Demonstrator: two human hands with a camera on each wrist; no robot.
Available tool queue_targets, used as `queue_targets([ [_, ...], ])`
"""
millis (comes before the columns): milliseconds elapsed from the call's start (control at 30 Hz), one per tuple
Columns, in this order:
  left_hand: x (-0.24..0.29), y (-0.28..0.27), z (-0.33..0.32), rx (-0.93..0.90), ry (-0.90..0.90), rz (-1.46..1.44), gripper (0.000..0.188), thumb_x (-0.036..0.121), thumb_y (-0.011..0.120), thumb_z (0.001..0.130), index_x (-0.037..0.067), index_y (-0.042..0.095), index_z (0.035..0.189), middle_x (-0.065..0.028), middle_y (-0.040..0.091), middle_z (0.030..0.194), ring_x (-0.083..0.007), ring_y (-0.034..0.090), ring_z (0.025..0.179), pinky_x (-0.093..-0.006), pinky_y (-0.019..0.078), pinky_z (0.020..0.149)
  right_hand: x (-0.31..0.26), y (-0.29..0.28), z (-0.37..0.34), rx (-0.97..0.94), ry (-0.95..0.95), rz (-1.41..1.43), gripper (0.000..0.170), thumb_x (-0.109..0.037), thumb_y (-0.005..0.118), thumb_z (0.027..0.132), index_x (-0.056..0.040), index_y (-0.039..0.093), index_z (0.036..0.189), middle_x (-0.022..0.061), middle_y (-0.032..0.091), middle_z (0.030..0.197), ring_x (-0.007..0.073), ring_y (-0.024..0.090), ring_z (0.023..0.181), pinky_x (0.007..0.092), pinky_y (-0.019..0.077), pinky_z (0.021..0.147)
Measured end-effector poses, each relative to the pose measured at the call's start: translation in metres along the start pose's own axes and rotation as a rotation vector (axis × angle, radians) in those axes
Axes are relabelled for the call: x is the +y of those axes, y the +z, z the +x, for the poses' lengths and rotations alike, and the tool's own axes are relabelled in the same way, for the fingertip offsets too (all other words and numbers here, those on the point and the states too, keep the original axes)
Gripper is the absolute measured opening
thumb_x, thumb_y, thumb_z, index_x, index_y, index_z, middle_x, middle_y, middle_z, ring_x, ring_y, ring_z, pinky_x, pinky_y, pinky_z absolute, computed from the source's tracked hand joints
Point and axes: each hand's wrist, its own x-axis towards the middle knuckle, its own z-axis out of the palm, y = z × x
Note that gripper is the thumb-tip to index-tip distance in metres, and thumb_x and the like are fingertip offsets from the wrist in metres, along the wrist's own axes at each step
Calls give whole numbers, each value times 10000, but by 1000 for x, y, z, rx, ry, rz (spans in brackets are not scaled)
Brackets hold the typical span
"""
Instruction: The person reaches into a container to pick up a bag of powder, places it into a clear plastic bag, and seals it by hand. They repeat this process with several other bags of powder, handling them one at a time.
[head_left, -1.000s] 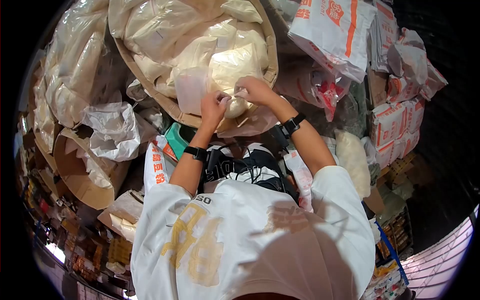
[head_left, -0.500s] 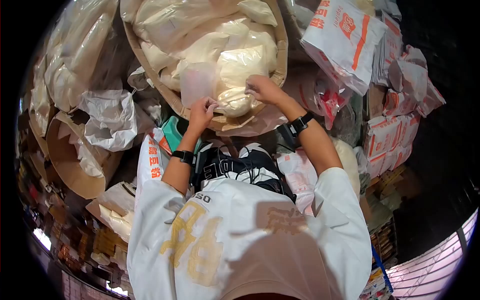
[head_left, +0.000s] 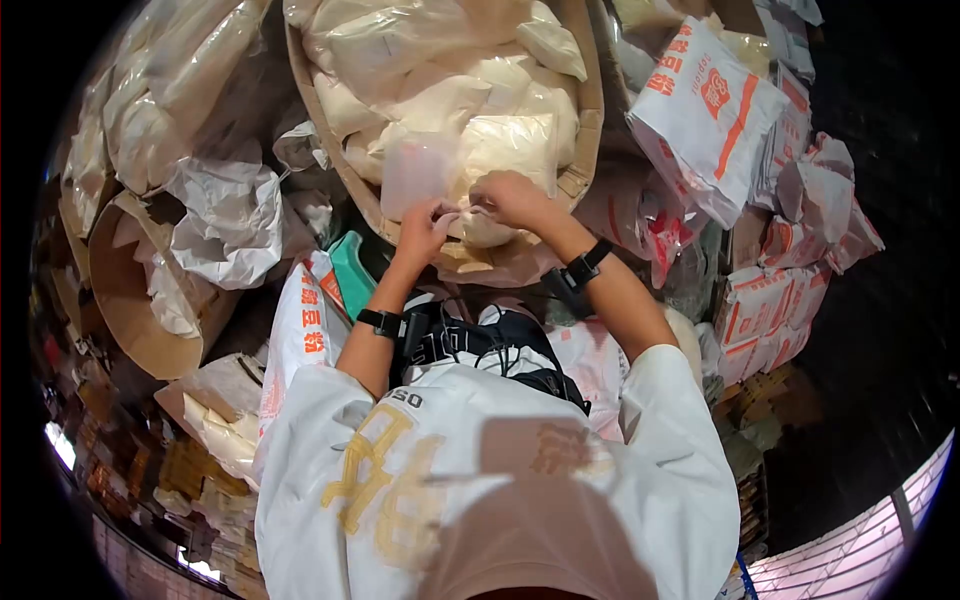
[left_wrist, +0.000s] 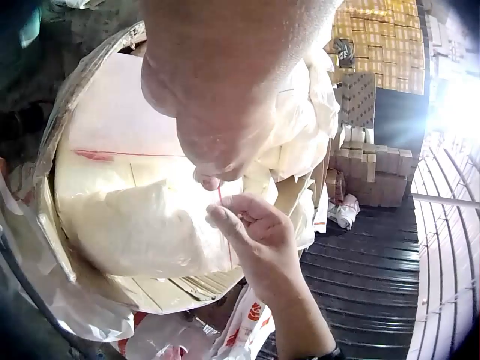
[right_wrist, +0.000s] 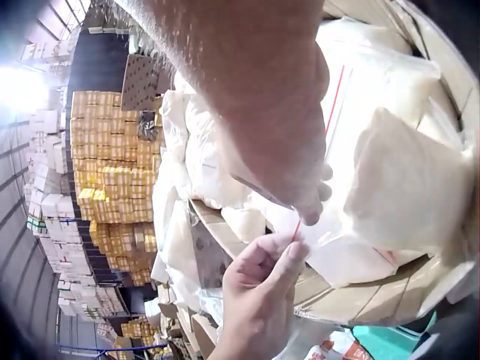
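Between the hands lies a clear zip bag [head_left: 487, 230] of cream-coloured powder, near the front rim of a large round cardboard drum. My left hand [head_left: 425, 228] pinches the bag's edge between thumb and fingertips. Close beside it, my right hand [head_left: 508, 198] pinches the same edge, knuckles up. A thin red seal line [right_wrist: 298, 228] shows between the two sets of fingertips in the right wrist view. In the left wrist view the right hand [left_wrist: 259, 236] grips at the red line, while my left hand's fingertips are partly hidden behind its own palm.
More powder-filled bags [head_left: 380, 45] heap up inside the drum [head_left: 597, 100]. A flat, pale plastic bag [head_left: 415, 172] lies left of the hands. White-and-orange printed sacks [head_left: 705, 115] stand at the right, a green scoop-like thing [head_left: 350, 270] at the left, near an open cardboard drum [head_left: 125, 285].
Half a second ago the hands were apart, the right one farther off along the bag; now they have come back together at its edge. The head view has shifted slightly.
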Motion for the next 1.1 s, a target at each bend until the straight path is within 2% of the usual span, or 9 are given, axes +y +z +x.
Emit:
queue_targets([
  [100,-2,0,-3,31,-28,-59,109,43,704,842,-18,688,931,-107,685,795,-173,647,710,-294,515,670,-6,16,9,-87,75,32,121,-100,665,767,-76,666,886,161,628,831,381,604,839,461,489,732],
  [300,-12,4,-10,73,-82,-135,133,76,716,860,-18,698,953,-72,697,796,-123,641,722,-271,518,684,5,21,11,48,-1,156,108,-100,674,748,-64,645,846,164,637,800,378,613,785,463,485,671],
  [433,-21,10,-13,52,-225,-364,139,71,656,934,-34,694,1015,-49,702,873,-109,649,813,-250,523,760,-1,13,11,8,134,199,145,-181,702,794,-66,664,873,158,659,822,371,623,799,447,495,692],
  [533,-25,15,-11,96,-193,-402,136,93,657,929,-35,700,943,-42,702,811,-87,631,748,-249,509,702,-3,11,12,-73,177,270,189,-239,707,820,-67,681,896,160,677,846,369,633,812,438,504,710],
  [700,-28,16,-8,82,-147,-357,136,90,648,934,-35,702,942,-38,698,797,-81,625,743,-239,505,701,-1,19,18,-52,134,260,220,-268,691,838,-63,692,920,165,688,855,374,639,809,440,507,718],
  [800,-27,15,-6,77,-144,-336,140,89,645,936,-38,703,944,-39,702,792,-82,629,741,-241,507,696,-1,19,20,-55,199,271,205,-243,705,823,-51,677,892,176,673,830,383,629,787,444,497,700],
  [900,-29,17,-5,82,-147,-353,141,90,652,930,-39,706,948,-43,710,790,-84,639,734,-243,509,683,0,18,22,-65,172,287,189,-210,720,801,-42,655,859,188,652,797,393,616,760,449,483,674],
  [1000,-26,19,-4,93,-175,-357,137,93,667,918,-34,710,946,-46,718,792,-86,650,727,-241,510,668,2,18,23,-84,152,247,186,-176,728,797,-22,627,821,188,619,758,353,601,704,419,457,633],
  [1100,-21,19,-3,78,-223,-330,131,96,671,927,-29,704,951,-32,706,818,-82,640,760,-230,507,699,4,23,24,-76,158,240,196,-179,734,781,-24,619,814,191,603,744,350,601,705,423,455,633],
])
